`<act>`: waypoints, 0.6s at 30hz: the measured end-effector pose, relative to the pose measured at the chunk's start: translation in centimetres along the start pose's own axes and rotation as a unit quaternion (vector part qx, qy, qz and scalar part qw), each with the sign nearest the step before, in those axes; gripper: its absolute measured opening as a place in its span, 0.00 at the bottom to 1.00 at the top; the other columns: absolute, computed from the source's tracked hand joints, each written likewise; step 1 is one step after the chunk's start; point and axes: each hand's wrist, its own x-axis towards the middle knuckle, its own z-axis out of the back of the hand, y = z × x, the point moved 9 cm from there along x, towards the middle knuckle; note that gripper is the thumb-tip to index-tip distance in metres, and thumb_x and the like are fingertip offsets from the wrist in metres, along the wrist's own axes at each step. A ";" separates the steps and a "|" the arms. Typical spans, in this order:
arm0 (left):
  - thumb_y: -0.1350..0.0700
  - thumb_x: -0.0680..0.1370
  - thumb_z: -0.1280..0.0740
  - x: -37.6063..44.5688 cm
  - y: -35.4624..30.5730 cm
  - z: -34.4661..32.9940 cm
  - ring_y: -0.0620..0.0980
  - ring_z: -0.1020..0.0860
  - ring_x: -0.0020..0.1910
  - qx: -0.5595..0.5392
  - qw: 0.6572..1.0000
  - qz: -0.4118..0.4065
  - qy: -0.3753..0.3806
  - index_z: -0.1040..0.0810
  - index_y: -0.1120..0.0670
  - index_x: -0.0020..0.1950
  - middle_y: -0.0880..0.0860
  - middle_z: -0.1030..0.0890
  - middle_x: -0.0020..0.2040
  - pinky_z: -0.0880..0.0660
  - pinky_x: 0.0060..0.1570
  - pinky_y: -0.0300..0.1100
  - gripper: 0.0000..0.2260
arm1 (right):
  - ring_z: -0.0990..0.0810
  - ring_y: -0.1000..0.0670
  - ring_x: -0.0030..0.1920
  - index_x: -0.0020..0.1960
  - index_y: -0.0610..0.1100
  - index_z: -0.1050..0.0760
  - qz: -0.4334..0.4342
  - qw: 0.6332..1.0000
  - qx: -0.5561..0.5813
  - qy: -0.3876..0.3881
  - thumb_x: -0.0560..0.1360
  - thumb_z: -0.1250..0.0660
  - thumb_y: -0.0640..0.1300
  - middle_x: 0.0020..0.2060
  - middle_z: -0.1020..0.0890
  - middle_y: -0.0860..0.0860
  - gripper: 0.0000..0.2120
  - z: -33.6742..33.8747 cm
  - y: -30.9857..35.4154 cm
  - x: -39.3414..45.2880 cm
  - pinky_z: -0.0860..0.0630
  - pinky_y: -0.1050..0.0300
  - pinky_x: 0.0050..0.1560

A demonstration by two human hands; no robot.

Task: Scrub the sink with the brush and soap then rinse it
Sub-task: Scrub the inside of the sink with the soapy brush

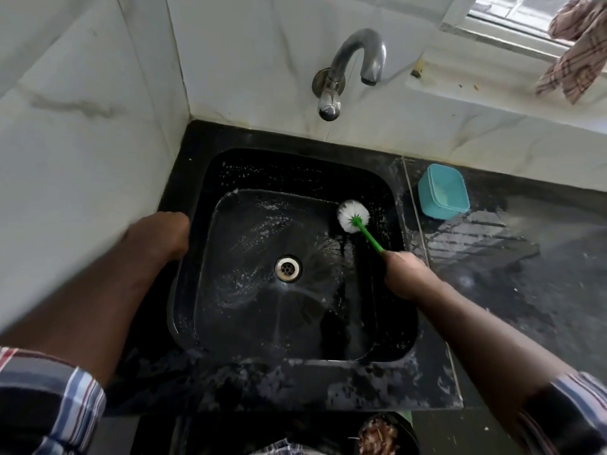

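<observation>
A black square sink (203, 290) fills the middle of the view, with a metal drain (287, 268) and white soap streaks and foam specks on its floor and walls. My right hand (407, 274) grips the green handle of a brush (354, 216). The brush's round white bristle head presses into the sink's far right corner. My left hand (157, 238) rests on the sink's left rim, fingers curled over the edge. A curved metal tap (351, 67) sticks out of the wall above the sink; no water runs from it.
A teal soap box (443, 192) stands on the wet black counter (492, 257) right of the sink. White marble walls close the left and back sides. A checked cloth (574, 47) hangs at the window, top right. A dark bowl (381, 435) sits below the counter's front edge.
</observation>
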 end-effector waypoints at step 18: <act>0.61 0.77 0.36 -0.7 -1.4 -0.7 0.59 0.33 0.72 0.012 0.998 0.016 0.053 0.34 0.61 0.74 0.61 0.34 0.74 0.31 0.68 0.53 0.25 | 0.16 0.41 0.50 0.57 0.33 0.23 0.004 0.989 -0.099 0.113 0.68 0.27 0.35 0.49 0.16 0.43 0.17 -1.1 2.2 1.1 0.23 0.56 0.39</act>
